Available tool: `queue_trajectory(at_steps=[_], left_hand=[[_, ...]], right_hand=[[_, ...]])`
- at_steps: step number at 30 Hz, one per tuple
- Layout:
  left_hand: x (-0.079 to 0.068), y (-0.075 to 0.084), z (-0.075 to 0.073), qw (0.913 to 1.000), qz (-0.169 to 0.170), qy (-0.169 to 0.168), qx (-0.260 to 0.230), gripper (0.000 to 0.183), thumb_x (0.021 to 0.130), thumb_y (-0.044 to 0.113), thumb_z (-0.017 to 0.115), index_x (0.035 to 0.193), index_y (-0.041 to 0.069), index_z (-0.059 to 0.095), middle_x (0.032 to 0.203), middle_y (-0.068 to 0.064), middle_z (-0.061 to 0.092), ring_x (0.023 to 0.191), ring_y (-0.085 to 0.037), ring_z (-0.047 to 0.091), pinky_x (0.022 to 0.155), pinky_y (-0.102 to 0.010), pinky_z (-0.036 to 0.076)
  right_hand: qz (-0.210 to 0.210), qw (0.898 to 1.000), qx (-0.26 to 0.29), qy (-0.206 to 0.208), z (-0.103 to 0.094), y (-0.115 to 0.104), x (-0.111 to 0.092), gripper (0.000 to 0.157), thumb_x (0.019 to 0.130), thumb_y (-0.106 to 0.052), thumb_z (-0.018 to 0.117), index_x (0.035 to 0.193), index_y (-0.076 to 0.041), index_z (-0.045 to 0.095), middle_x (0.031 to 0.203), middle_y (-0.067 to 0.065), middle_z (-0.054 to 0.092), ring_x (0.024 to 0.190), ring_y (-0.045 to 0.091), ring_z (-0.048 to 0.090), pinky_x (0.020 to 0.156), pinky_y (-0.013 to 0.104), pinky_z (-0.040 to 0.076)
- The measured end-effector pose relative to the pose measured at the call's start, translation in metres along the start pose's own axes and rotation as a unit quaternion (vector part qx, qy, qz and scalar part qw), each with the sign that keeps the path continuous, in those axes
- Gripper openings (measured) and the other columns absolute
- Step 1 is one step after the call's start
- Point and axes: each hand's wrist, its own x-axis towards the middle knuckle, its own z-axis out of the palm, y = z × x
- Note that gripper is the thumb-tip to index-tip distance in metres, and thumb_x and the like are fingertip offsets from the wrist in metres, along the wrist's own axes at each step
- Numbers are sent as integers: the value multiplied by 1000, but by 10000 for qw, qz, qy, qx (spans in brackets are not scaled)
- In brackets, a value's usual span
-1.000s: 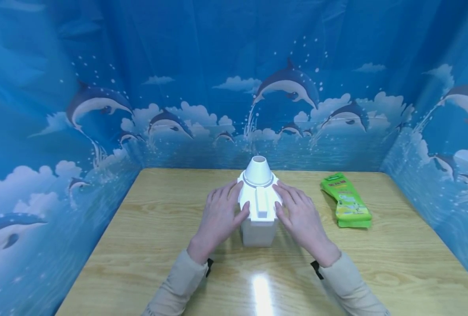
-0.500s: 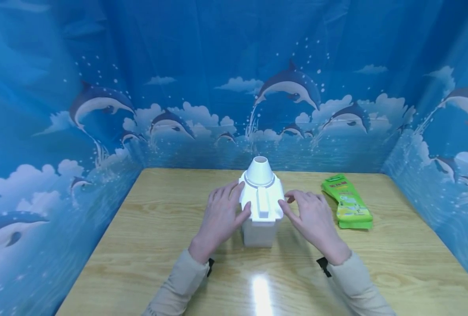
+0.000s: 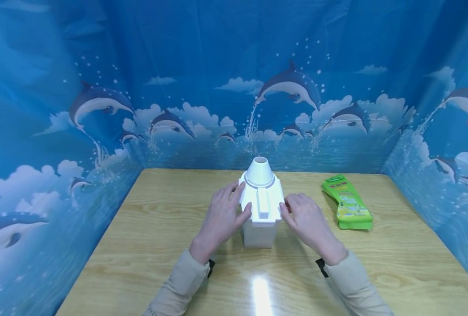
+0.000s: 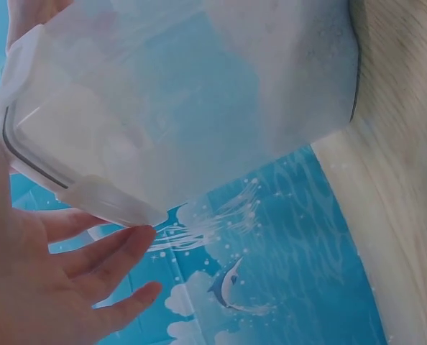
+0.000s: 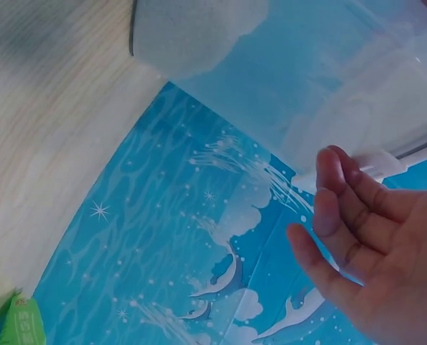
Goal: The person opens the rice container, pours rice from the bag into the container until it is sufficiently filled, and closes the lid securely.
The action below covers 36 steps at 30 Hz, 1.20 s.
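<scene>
A tall translucent storage container (image 4: 199,93) with pale contents stands on the wooden table, its white lid (image 3: 271,192) topped by a cone-shaped cup (image 3: 259,172) and a raised bar. My left hand (image 3: 219,215) rests at the lid's left side, thumb near its front corner. In the left wrist view the fingers are loosely extended, one fingertip touching a side clip (image 4: 109,201). At the opposite side, my right hand (image 3: 309,219) pinches the lid's edge, with curled fingertips at a side clip (image 5: 364,167) and thumb by the rim.
A green printed pouch (image 3: 347,202) lies on the wooden table (image 3: 158,245), right of the container. Blue dolphin-patterned curtains (image 3: 202,79) enclose the table's back and sides.
My right hand has shifted slightly outward, and its fingers have curled in from lying spread on the lid to its right edge. My left hand and the container stay nearly still.
</scene>
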Motion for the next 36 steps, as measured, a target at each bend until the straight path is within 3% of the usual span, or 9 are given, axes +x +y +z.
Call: queue_trajectory(at_steps=[8,16,23,26,30,36], left_hand=[[1,-1,1,9997,213,105,89,65,103,47,45,156,10,39,151,-17,48,137,-34,48,117,-55,36],[3,-5,3,9990,344,282,27,62,104,44,46,155,9,41,148,-18,51,135,-34,49,116,-56,36],[3,-5,2,9994,281,176,113,63,104,47,45,156,12,39,149,-16,50,135,-34,49,118,-57,33],[2,-3,2,9995,239,156,166,64,104,47,45,156,10,39,150,-16,50,134,-35,50,116,-58,34],[0,0,1,9993,134,221,281,64,105,45,48,155,8,39,146,-16,54,131,-34,54,114,-57,39],[-4,8,-6,9988,123,387,292,54,103,45,54,146,12,54,140,-14,60,126,-33,59,110,-57,43]], right_hand=[[-204,9995,24,240,4,1,-1,25,101,-21,48,78,-12,55,70,-1,51,69,19,51,61,34,46],[-153,9995,284,65,7,0,1,26,103,-19,46,90,-6,64,85,9,66,85,27,63,75,44,55],[49,9998,172,-39,3,-2,1,26,104,-24,48,83,-12,58,76,1,57,74,20,56,64,37,50],[415,9987,189,-234,1,-4,-1,30,105,-32,50,91,-10,63,79,2,60,71,17,54,61,34,48],[645,9975,264,-115,-1,-6,-6,40,104,-42,54,113,-4,63,93,8,66,78,20,60,64,36,52],[-157,9979,130,614,-1,-7,-14,64,101,-58,50,132,-3,58,121,16,64,103,32,65,80,49,58]])
